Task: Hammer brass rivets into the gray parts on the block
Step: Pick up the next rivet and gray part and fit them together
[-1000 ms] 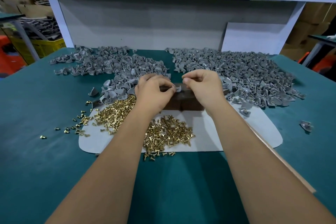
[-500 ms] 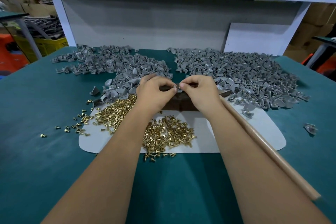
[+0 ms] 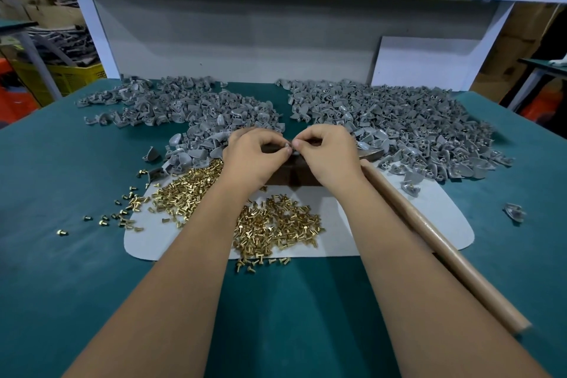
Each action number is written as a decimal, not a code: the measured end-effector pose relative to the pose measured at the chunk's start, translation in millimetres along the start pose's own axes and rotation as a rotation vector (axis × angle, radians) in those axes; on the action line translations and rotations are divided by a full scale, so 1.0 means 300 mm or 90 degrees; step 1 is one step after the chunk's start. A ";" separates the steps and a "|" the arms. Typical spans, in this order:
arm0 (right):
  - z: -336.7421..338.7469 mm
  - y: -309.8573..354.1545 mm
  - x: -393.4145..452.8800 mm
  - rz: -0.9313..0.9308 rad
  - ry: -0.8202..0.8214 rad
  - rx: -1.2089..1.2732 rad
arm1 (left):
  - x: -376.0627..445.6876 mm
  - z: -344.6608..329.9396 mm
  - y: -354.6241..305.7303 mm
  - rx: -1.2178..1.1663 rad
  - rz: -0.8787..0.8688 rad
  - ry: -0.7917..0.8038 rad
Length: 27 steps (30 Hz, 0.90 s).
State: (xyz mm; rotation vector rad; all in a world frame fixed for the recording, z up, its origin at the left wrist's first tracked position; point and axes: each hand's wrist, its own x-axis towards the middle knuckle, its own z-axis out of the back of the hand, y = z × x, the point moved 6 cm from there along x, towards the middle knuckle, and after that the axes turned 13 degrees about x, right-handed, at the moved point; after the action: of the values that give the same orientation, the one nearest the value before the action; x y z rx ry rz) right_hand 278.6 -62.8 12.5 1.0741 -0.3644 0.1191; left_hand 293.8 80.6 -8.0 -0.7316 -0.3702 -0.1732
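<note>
Left hand [image 3: 256,156] and right hand [image 3: 326,152] are both pinching one small gray part [image 3: 291,149] at frame center, over the dark block [image 3: 291,173]; brass rivets [image 3: 270,225] are lying below on the white mat [image 3: 383,224].

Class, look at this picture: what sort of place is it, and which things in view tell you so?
Probably a small factory assembly bench: heaps of identical gray parts, a pile of brass rivets, and a hammer handle on a green-topped worktable.
</note>
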 end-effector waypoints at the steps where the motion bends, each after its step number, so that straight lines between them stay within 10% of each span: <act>1: 0.000 0.002 -0.001 0.002 -0.002 -0.013 | 0.000 0.001 -0.001 -0.003 -0.001 -0.004; 27: -0.033 0.031 -0.024 0.088 -0.081 -0.197 | 0.004 -0.031 0.011 -0.076 0.054 0.025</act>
State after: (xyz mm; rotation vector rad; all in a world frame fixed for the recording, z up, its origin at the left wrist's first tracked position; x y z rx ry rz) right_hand 271.7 -49.1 13.7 0.7516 -0.5528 0.1129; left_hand 298.3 76.6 -16.0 -0.8597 -0.2918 -0.1298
